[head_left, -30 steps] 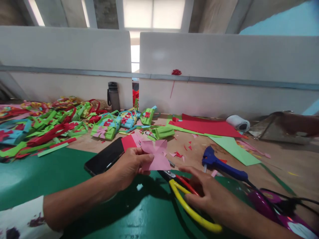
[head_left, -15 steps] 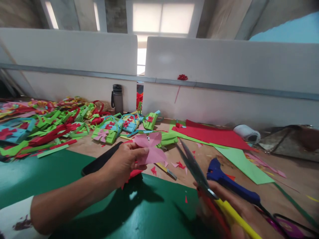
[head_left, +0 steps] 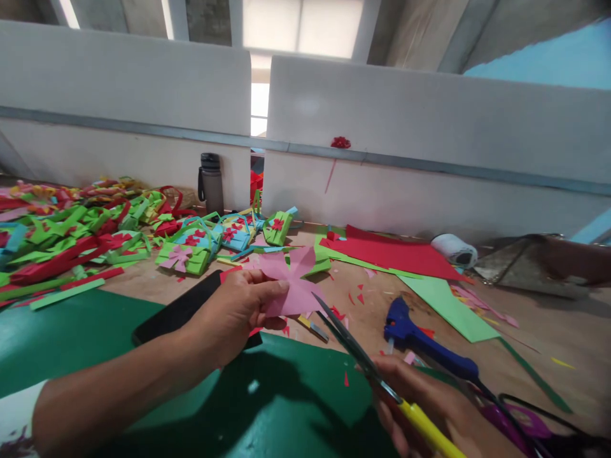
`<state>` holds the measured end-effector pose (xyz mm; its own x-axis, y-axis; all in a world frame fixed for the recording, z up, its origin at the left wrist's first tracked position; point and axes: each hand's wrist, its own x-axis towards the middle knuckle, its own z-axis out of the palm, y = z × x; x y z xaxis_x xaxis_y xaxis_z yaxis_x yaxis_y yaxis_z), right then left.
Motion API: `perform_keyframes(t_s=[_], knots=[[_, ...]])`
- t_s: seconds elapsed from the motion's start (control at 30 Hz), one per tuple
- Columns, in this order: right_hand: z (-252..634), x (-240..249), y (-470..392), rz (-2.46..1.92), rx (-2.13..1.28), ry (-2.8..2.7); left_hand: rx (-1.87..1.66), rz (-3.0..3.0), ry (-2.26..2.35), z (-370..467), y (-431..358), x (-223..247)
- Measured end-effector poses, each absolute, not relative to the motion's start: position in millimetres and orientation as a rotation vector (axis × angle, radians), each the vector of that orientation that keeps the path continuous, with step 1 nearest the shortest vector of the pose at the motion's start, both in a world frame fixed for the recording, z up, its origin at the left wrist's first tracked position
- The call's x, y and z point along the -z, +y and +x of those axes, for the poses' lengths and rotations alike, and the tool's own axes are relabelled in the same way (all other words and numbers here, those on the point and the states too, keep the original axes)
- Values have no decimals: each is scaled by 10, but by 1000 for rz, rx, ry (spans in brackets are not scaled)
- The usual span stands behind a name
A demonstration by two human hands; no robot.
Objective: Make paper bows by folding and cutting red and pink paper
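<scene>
My left hand pinches a pink paper flower by its left side, thumb on top, and holds it above the table. In my right hand is a pair of scissors with yellow on the handle. The blades stand slightly apart, and their tips are at the flower's lower right petal; I cannot tell whether they touch it. Beneath my left hand lies a black phone-like slab. A yellow-handled cutter or pencil-like tool rests behind the blades. Part of my right hand's grip is hidden.
A blue glue gun lies on the right, its cable running toward me. Red paper and green paper lie behind it. Small paper bags and a heap of paper pieces fill the left. A bottle stands by the partition.
The scissors have moved left and down, bringing their tips to the pink flower, and their blades are closer together. The flower is turned a little. The whole view has shifted slightly.
</scene>
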<state>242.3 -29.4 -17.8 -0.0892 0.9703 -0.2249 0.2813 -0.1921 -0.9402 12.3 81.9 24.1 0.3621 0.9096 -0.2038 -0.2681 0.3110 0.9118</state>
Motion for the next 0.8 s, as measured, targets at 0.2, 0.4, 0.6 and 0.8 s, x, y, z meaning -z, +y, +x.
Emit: perform_keyframes(t_s=[0.2, 0.4, 0.6, 0.8], knots=[[2445, 281, -314, -1469, -1282, -1413, -873, 954, 899, 139, 789, -221], [2479, 330, -289, -1455, -1286, -1447, -843, 1020, 863, 118, 785, -185], [2459, 322, -278, -1471, -1293, -1449, -860, 1100, 857, 123, 780, -199], [2468, 153, -308, -1450, -1322, -1560, -865, 1093, 857, 125, 758, -206]])
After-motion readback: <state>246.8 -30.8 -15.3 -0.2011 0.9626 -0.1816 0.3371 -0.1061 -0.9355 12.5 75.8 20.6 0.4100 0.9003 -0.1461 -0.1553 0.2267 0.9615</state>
